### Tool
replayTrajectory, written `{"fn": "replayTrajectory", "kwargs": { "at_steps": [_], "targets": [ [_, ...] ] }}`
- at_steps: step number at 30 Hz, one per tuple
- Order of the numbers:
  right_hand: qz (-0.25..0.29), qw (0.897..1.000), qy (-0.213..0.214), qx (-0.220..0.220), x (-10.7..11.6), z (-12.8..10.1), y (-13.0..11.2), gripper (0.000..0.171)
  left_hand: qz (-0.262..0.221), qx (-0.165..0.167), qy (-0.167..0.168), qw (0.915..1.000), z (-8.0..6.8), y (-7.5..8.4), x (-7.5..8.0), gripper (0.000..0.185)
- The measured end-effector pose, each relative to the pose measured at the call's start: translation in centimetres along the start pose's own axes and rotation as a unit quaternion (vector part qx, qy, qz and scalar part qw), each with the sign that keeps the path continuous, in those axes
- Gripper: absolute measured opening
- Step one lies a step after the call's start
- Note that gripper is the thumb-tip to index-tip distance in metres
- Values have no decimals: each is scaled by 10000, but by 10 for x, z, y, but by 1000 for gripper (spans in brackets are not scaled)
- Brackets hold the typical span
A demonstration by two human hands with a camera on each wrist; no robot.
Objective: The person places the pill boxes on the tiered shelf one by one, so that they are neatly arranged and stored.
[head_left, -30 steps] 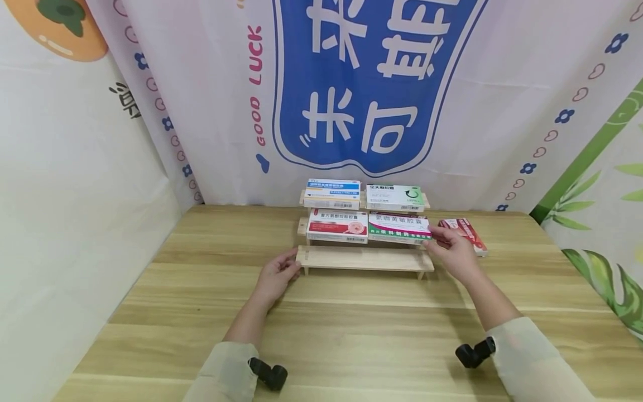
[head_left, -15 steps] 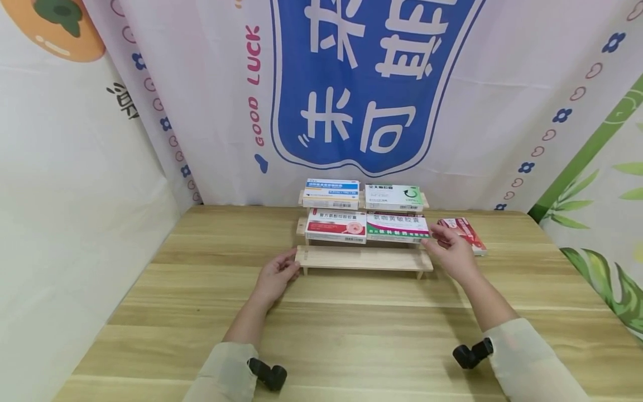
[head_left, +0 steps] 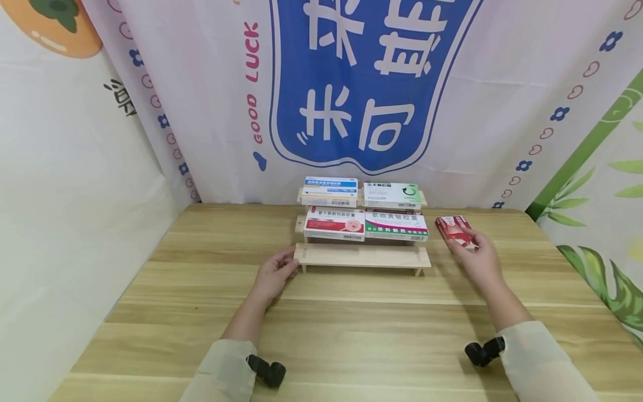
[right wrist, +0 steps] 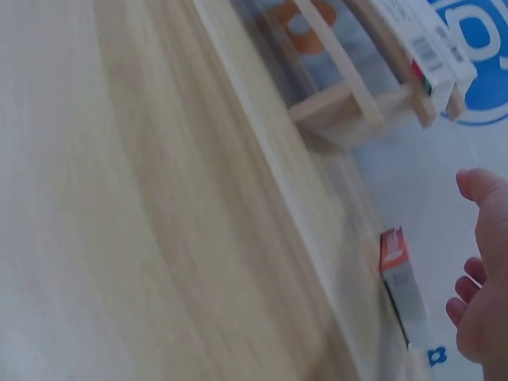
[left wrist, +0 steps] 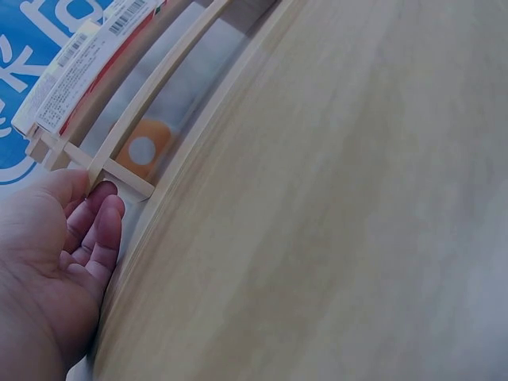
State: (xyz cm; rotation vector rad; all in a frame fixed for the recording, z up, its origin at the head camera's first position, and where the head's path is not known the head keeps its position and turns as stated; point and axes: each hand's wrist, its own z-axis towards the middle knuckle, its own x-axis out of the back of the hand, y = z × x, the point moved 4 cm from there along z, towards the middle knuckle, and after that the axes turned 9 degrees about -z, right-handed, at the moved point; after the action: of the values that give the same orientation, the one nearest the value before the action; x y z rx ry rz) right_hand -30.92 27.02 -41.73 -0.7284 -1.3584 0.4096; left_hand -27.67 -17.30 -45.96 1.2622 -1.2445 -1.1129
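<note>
**Hands at a stepped wooden rack of medicine boxes**

Printed fabric backdrops with a large blue-and-white emblem (head_left: 372, 84) hang behind a pale wood-grain surface (head_left: 351, 335). At the far middle of that surface stands a small three-step rack of light wood (head_left: 361, 255). Its lowest step is bare. The middle step carries a white-and-red medicine box (head_left: 334, 223) on the left and a white box with a green and magenta band (head_left: 396, 225) on the right, side by side and touching. The top step carries a white box with a blue stripe (head_left: 330, 191) and a white-and-green box (head_left: 393, 195).

The left hand (head_left: 275, 273) rests on the surface at the rack's left end, fingers relaxed and loosely extended, their tips touching the end of the lowest step; the left wrist view shows the fingertips (left wrist: 101, 208) against the rack's thin frame, gripping nothing.

A flat red-and-white medicine box (head_left: 454, 229) lies on the surface just right of the rack, apart from it. The right hand (head_left: 481, 258) is at this box's near end, fingers spread and unclenched. Whether the fingertips touch the box cannot be told; the right wrist view shows the box (right wrist: 403, 287) lying flat beside the open fingers (right wrist: 486, 238).
</note>
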Motion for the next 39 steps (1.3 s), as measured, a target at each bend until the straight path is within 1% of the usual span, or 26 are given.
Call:
{"fn": "replayTrajectory", "kwargs": {
  "at_steps": [5, 8, 10, 14, 17, 25, 29, 34, 39],
  "targets": [
    [-388, 9976, 226, -519, 1, 5, 18, 76, 21, -2, 8, 10000, 0, 1, 1, 38],
    [-467, 9962, 319, -660, 0, 8, 23, 76, 36, -27, 9, 10000, 0, 2, 1, 38],
    [-559, 9953, 309, -725, -3, 10, 26, 79, 38, -26, 15, 10000, 0, 2, 2, 38],
    [-690, 9928, 157, -967, -9, 13, 31, 88, 69, 3, 12, 10000, 0, 3, 2, 38],
    [-743, 9911, 110, -1097, -13, 14, 34, 89, 58, -1, 6, 10000, 0, 3, 2, 38],
    [-1043, 9861, 267, -1262, -18, 15, 35, 89, 9, -15, -4, 10000, -1, 2, 2, 38],
    [-1093, 9841, 298, -1367, -20, 15, 36, 89, -38, 21, -3, 10000, -2, 2, 1, 38],
    [-954, 9851, 338, -1387, -20, 12, 36, 87, -30, 20, 3, 10000, -1, 1, 1, 38],
    [-718, 9878, 434, -1309, -16, 10, 40, 87, -12, 6, -3, 10000, -2, 0, 1, 38]
  ]
}}
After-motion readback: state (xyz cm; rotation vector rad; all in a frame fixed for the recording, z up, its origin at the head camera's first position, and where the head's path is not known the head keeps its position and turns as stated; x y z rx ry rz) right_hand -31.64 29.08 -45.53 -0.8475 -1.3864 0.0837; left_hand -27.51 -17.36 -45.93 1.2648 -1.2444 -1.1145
